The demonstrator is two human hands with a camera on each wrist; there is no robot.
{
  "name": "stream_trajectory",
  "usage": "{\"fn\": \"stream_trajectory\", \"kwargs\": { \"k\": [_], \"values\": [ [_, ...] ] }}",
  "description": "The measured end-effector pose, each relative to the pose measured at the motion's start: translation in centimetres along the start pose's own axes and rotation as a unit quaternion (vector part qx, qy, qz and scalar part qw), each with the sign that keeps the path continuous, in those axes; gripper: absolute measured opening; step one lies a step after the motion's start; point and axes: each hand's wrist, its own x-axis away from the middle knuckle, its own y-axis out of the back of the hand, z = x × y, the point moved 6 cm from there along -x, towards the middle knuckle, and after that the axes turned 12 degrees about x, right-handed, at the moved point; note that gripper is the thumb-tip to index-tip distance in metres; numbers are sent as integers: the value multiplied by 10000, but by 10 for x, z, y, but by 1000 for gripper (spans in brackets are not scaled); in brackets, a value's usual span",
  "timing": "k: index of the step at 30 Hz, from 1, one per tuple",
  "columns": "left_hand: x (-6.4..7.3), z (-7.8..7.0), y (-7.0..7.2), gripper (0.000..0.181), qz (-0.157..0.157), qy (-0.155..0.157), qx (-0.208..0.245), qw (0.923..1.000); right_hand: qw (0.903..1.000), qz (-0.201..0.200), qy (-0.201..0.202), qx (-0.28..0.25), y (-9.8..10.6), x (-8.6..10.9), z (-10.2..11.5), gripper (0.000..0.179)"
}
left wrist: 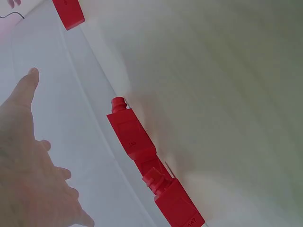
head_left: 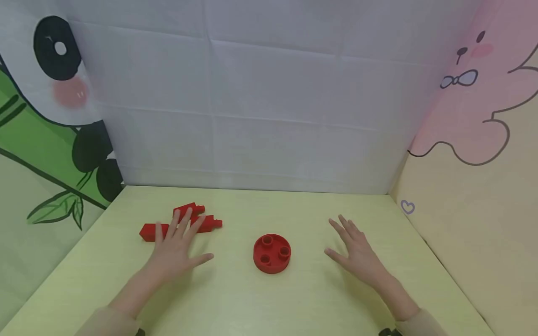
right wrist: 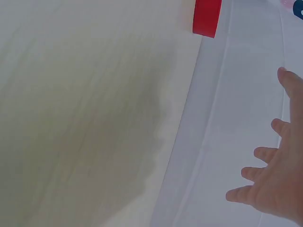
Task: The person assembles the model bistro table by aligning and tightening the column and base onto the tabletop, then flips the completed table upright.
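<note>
My left hand (head_left: pixel 174 249) hovers with spread fingers over the left part of the table, overlapping several red bottle-shaped blocks in the head view. One red block (head_left: pixel 154 232) has a pointed end at left and is partly hidden by the fingers. Another red block (head_left: pixel 207 224) points its narrow neck to the right, and a third red block (head_left: pixel 185 211) lies behind. In the left wrist view a necked red block (left wrist: pixel 132 135) shows beside the hand. A round red base (head_left: pixel 272 254) with three raised sockets sits mid-table. To its right, my right hand (head_left: pixel 359 256) spreads its fingers, holding nothing.
The pale yellow table (head_left: pixel 302 303) meets a white cloth wall (head_left: pixel 269 116) at the back. A panda-printed panel (head_left: pixel 50 154) borders it on the left and a panel with a pink animal (head_left: pixel 466 140) on the right.
</note>
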Motion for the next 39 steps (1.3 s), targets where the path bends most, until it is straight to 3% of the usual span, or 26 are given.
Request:
{"fn": "stream_trajectory", "kwargs": {
  "k": [7,12,17,22,25,30,39],
  "values": [
    [-22,10,-4,97,-182,-107,203,9996,9915,397,157,-1227,-16,-23,24,82],
    [-37,18,-9,99,-195,-265,340,9989,9839,671,248,-1636,-34,-36,38,87],
    [-48,29,-19,102,169,-264,770,9965,9724,1202,435,-1952,-55,-47,50,93],
    [-58,42,-30,103,605,-125,1188,9910,9480,1920,839,-2395,-76,-54,59,99],
    [-62,53,-36,99,819,98,1518,9850,9378,2176,1159,-2444,-85,-58,64,100],
    [-66,64,-41,85,960,396,1930,9757,9324,2334,1432,-2360,-96,-65,69,99],
    [-71,75,-38,52,932,830,2001,9718,9411,2463,1427,-1828,-93,-70,72,86]
  ]
}}
